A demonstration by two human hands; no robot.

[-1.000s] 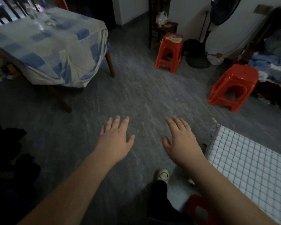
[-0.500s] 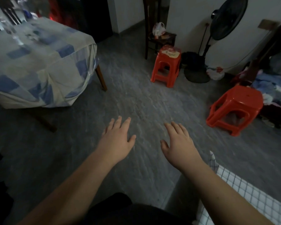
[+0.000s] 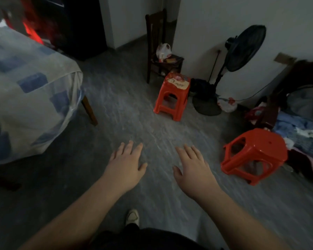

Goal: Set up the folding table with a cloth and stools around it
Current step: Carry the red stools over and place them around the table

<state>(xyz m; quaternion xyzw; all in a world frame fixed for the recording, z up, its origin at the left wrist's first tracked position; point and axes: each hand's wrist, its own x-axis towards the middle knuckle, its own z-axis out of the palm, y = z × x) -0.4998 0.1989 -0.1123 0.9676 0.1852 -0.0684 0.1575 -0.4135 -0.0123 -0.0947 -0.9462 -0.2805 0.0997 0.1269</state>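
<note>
Two red plastic stools stand on the grey floor. One stool with a printed top (image 3: 173, 95) is straight ahead near the wall; the plain red stool (image 3: 255, 155) sits tilted to the right, close to my right hand. My left hand (image 3: 126, 166) and my right hand (image 3: 192, 169) reach forward side by side, palms down, fingers spread, holding nothing. Neither touches a stool. The checked cloth and the folding table are out of view.
A table under a blue-and-white cloth (image 3: 29, 98) fills the left. A dark wooden chair (image 3: 161, 55) with bags stands by the wall, a black standing fan (image 3: 229, 69) beside it. Clothes are piled (image 3: 300, 127) at the right. My shoe (image 3: 132, 216) is below.
The view has swung forward and right: the white checked cloth at lower right has left the frame, and both stools appear closer. My hands stay spread and hold nothing.
</note>
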